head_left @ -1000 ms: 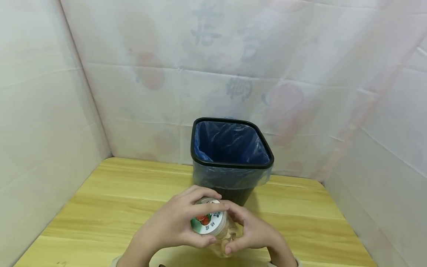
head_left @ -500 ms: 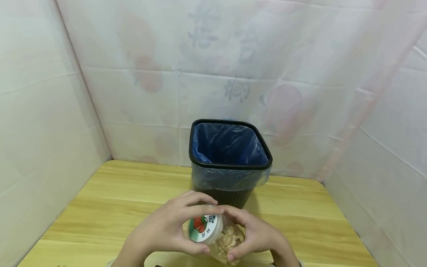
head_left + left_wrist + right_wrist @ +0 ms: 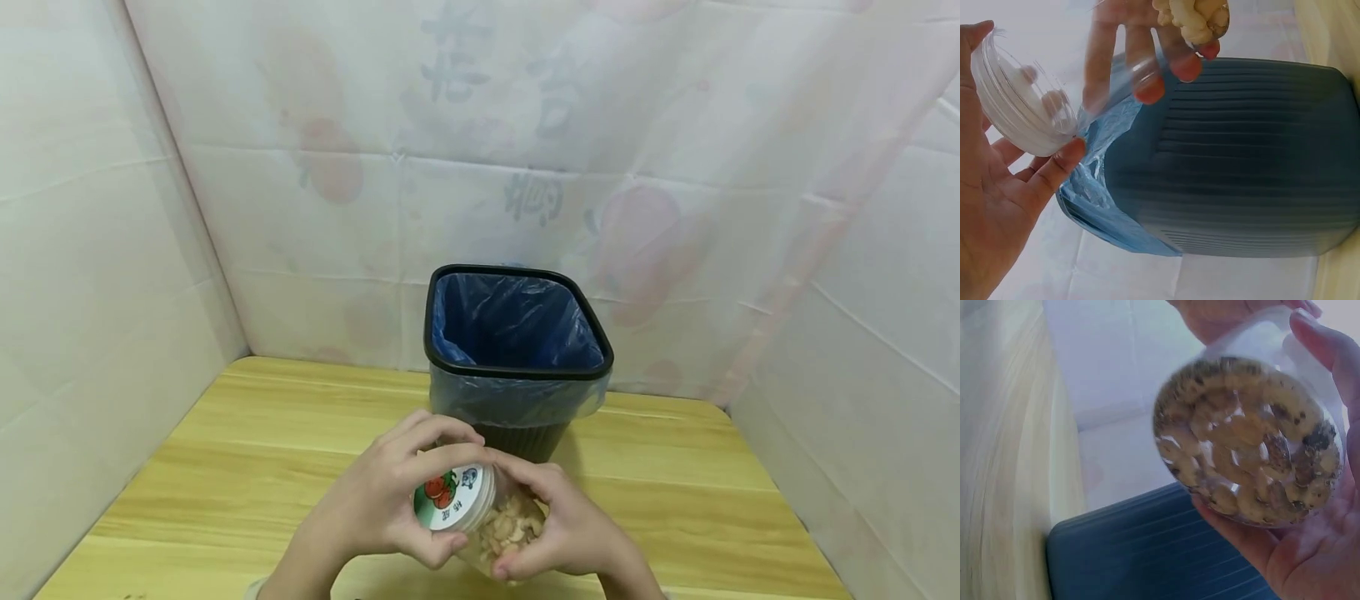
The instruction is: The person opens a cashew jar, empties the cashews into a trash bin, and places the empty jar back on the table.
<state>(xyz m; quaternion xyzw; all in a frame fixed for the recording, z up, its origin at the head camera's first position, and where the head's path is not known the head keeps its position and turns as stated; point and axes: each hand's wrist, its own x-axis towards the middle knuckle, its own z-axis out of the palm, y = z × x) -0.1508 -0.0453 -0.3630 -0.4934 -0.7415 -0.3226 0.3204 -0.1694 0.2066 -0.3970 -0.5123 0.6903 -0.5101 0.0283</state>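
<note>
Tilted jar [image 3: 512,527], held above the worktop [image 3: 247,467], nearer than the bin [image 3: 525,372] at the far edge. Left hand [image 3: 390,500] curls round the lid [image 3: 452,498]; right hand [image 3: 573,523] grips the jar. Lid looseness is unclear; turning it probably wants a steady, unsqueezed jar.

Tilted in midair, a clear jar [image 3: 498,518] held curved, pale nuts [image 3: 516,528], its white-and-green lid [image 3: 450,500], printed with red fruit, apparently seated.
</note>
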